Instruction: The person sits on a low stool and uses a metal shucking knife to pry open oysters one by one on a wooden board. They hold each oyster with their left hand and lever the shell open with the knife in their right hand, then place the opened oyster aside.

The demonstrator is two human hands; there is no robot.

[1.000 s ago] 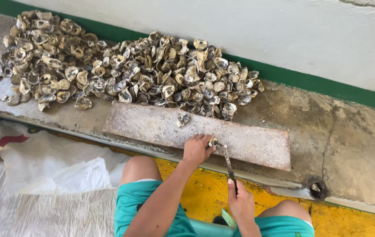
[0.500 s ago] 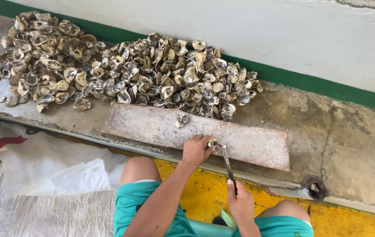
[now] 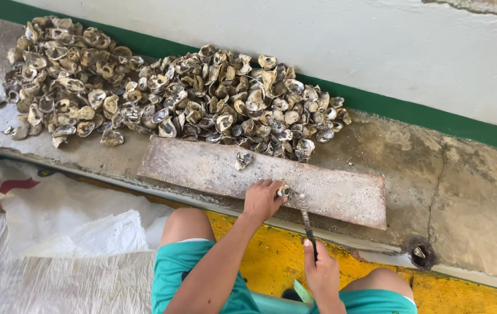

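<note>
Hundreds of grey-brown oyster shells point(image 3: 161, 93) lie heaped beyond the hands, along the foot of a white wall with a green base stripe point(image 3: 423, 113), while only one oyster point(image 3: 285, 191) is being worked. The left hand point(image 3: 262, 199) is closed over that oyster, pinning it to the near edge of a long worn board point(image 3: 202, 166) that lies on the concrete ledge point(image 3: 469, 197). The right hand point(image 3: 320, 268), nearer the body, is wrapped around the dark handle of a shucking knife point(image 3: 306, 224), whose blade runs forward to touch the oyster on its right side. Whether the tip is already inside the shell cannot be told. Just ahead of the left hand, a single loose shell point(image 3: 244, 159) rests on the board. Whether the heaped shells are opened or unopened cannot be told either, so how much is done stays unclear; judging from these hands, the oyster under the knife looks not yet opened. White sacking point(image 3: 56, 244) spreads out to the left of the knees.
</note>
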